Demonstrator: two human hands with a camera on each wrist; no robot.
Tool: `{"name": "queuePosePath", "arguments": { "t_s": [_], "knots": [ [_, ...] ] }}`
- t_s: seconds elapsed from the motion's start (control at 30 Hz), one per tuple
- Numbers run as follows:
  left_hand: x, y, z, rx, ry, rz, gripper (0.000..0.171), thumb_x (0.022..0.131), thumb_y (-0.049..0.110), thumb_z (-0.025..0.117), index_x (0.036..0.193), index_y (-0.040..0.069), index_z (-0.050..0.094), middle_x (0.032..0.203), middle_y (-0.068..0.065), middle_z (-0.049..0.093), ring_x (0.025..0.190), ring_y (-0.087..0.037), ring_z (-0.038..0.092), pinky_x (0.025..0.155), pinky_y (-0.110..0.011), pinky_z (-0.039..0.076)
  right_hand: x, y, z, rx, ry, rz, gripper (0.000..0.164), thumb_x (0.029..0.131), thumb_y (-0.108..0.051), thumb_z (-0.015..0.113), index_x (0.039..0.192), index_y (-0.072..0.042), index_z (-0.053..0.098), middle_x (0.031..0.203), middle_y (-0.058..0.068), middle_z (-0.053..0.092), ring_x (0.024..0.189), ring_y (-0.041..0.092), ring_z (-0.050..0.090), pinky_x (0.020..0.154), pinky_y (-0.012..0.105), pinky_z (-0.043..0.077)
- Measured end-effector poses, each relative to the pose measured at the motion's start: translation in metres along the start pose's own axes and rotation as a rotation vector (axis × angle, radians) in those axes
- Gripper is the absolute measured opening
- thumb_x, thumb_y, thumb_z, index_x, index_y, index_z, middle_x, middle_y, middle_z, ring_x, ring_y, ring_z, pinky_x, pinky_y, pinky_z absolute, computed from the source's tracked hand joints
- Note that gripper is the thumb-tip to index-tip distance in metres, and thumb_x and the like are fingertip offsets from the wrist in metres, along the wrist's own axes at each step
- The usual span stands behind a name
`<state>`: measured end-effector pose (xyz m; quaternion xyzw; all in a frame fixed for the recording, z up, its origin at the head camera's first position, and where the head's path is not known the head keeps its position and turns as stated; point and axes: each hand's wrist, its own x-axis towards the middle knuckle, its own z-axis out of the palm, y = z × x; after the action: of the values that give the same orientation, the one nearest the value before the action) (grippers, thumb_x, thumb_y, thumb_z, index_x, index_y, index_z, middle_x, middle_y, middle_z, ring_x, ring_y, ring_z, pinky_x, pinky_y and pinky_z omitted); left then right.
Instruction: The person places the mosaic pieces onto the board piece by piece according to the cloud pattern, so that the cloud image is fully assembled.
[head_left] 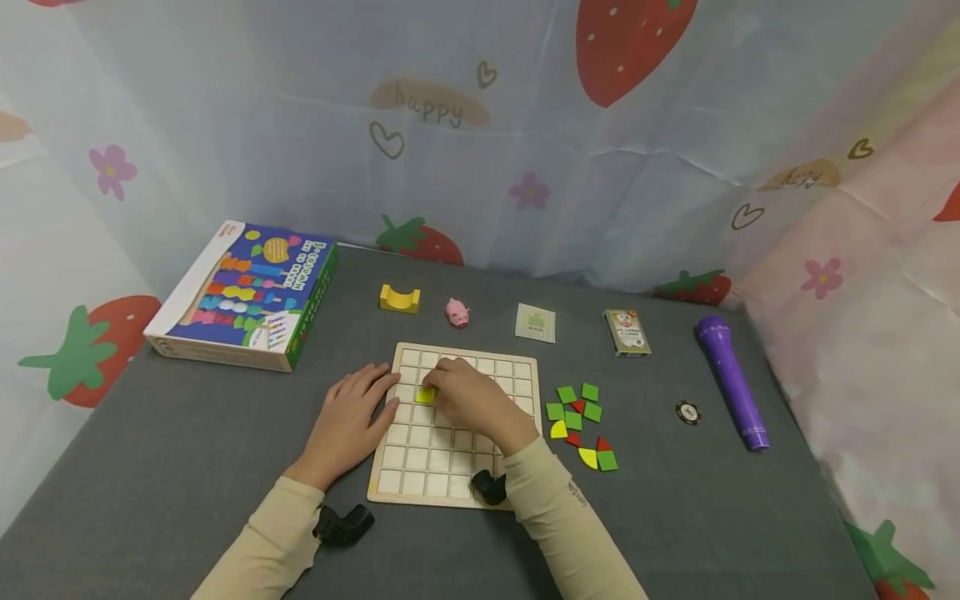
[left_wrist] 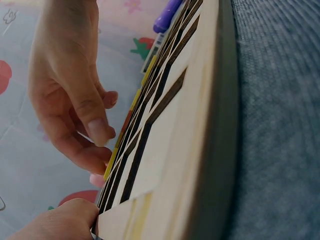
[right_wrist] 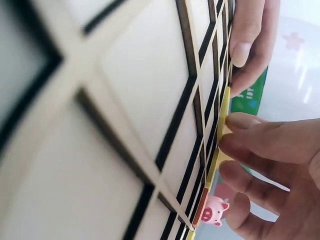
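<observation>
My left hand rests on the left edge of the light wooden grid board, fingers spread toward its upper corner. My right hand reaches over the board's upper left part. Its fingertips touch a yellow tile, with the fingers gently bent over it. In the right wrist view, the thumb and forefinger sit right at this yellow tile, close to the left fingertips. A second yellow tile and a red-orange tile lie farther along the board; the right hand hides them in the head view.
Right of the board lie several green tiles, red pieces and yellow quarter-circles. Behind are a yellow arch block, pink pig, pattern card and card box. A game box, poker chip and purple tube flank these.
</observation>
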<state>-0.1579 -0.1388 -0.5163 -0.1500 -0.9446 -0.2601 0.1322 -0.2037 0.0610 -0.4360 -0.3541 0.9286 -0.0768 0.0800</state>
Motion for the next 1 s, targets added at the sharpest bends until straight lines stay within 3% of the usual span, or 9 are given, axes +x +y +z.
{"name": "queuePosePath", "arguments": {
  "t_s": [0.13, 0.3, 0.43, 0.6, 0.73, 0.87, 1.0],
  "knots": [
    [-0.001, 0.0, 0.001, 0.001, -0.004, 0.0, 0.042, 0.098, 0.033, 0.054, 0.135, 0.014, 0.055, 0.142, -0.012, 0.048, 0.134, -0.032, 0.04, 0.109, -0.057, 0.029, -0.006, 0.003, -0.005, 0.045, 0.006, 0.016, 0.026, 0.096, -0.009, 0.055, 0.12, -0.01, 0.065, 0.116, 0.004, 0.062, 0.109, 0.017, 0.058, 0.095, 0.03, 0.049],
    [-0.001, 0.0, 0.0, -0.003, -0.009, 0.003, 0.043, 0.098, 0.033, 0.054, 0.136, 0.014, 0.054, 0.143, -0.012, 0.047, 0.134, -0.032, 0.04, 0.108, -0.057, 0.028, -0.025, 0.018, -0.023, 0.178, 0.047, 0.061, 0.029, 0.096, 0.001, 0.049, 0.121, -0.004, 0.062, 0.115, 0.01, 0.062, 0.107, 0.021, 0.059, 0.094, 0.035, 0.05],
    [0.0, 0.001, 0.0, -0.008, -0.003, 0.008, 0.042, 0.097, 0.032, 0.054, 0.135, 0.013, 0.055, 0.142, -0.013, 0.048, 0.134, -0.032, 0.04, 0.108, -0.057, 0.029, -0.052, 0.039, -0.037, 0.223, 0.074, 0.097, 0.033, 0.093, 0.009, 0.047, 0.121, -0.003, 0.061, 0.114, 0.011, 0.062, 0.105, 0.024, 0.06, 0.089, 0.038, 0.052],
    [0.001, 0.001, 0.001, -0.009, 0.007, 0.015, 0.042, 0.097, 0.031, 0.055, 0.135, 0.013, 0.055, 0.142, -0.013, 0.048, 0.133, -0.033, 0.041, 0.108, -0.057, 0.029, -0.091, 0.067, -0.046, 0.241, 0.059, 0.24, 0.048, 0.085, 0.018, 0.041, 0.123, -0.003, 0.059, 0.116, 0.012, 0.061, 0.104, 0.027, 0.059, 0.087, 0.041, 0.052],
    [0.001, 0.001, 0.001, -0.007, 0.001, 0.004, 0.043, 0.097, 0.032, 0.055, 0.136, 0.013, 0.054, 0.142, -0.013, 0.048, 0.134, -0.033, 0.04, 0.109, -0.057, 0.027, -0.117, 0.084, -0.04, 0.258, 0.046, 0.334, 0.035, 0.09, 0.01, 0.044, 0.118, -0.002, 0.063, 0.112, 0.013, 0.064, 0.1, 0.026, 0.06, 0.086, 0.043, 0.052],
    [0.001, 0.001, 0.0, -0.011, -0.016, -0.005, 0.044, 0.098, 0.033, 0.054, 0.137, 0.014, 0.053, 0.143, -0.013, 0.047, 0.135, -0.033, 0.039, 0.109, -0.057, 0.026, -0.13, 0.093, -0.026, 0.25, 0.022, 0.384, 0.018, 0.092, -0.005, 0.059, 0.108, -0.002, 0.067, 0.094, 0.007, 0.067, 0.079, 0.017, 0.06, 0.072, 0.035, 0.053],
    [0.001, 0.001, 0.0, -0.013, -0.019, -0.006, 0.044, 0.098, 0.033, 0.054, 0.137, 0.014, 0.053, 0.144, -0.013, 0.047, 0.135, -0.033, 0.039, 0.109, -0.057, 0.026, -0.133, 0.092, -0.014, 0.234, -0.017, 0.455, 0.024, 0.086, -0.022, 0.073, 0.101, -0.005, 0.067, 0.077, 0.0, 0.06, 0.062, 0.012, 0.052, 0.058, 0.028, 0.044]
  ]
}}
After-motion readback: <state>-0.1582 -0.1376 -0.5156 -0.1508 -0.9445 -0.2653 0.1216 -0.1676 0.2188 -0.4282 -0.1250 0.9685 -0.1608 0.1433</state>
